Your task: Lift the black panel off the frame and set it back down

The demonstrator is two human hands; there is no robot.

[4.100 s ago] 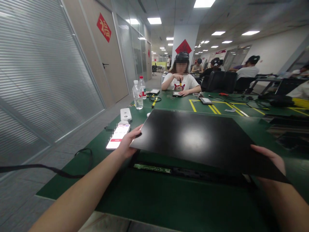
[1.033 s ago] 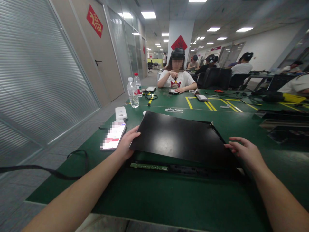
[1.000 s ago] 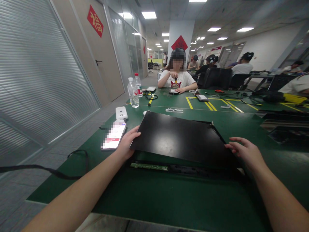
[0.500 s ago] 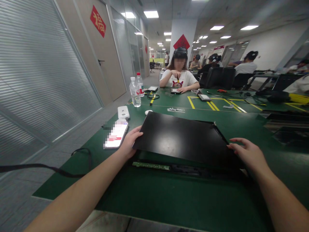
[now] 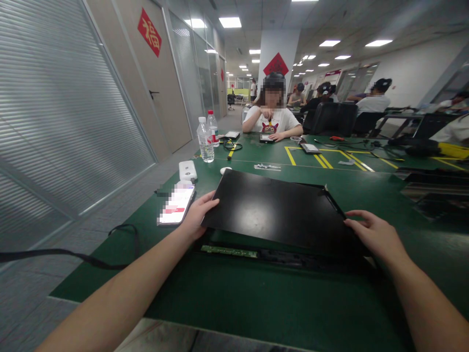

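A glossy black display panel (image 5: 264, 210) lies tilted above a dark frame (image 5: 304, 259), its near edge apart from the frame. Along the frame's near side runs a narrow green circuit board (image 5: 229, 252). My left hand (image 5: 198, 212) is closed on the panel's left edge, thumb on top and fingers hidden beneath. At the right edge, my right hand (image 5: 377, 234) pinches the rim between thumb and fingers. Whether those fingers also catch the frame cannot be seen.
A lit phone (image 5: 176, 205) and a white device (image 5: 187, 170) sit left on the green table (image 5: 256, 303). Behind them stand two water bottles (image 5: 205, 139). Dark panels (image 5: 432, 190) lie far right. Across the table a person (image 5: 273, 117) handles a small device (image 5: 267, 138).
My right hand has shifted slightly left against the panel's right edge, its fingers closing in more. The left hand and the panel have barely moved.
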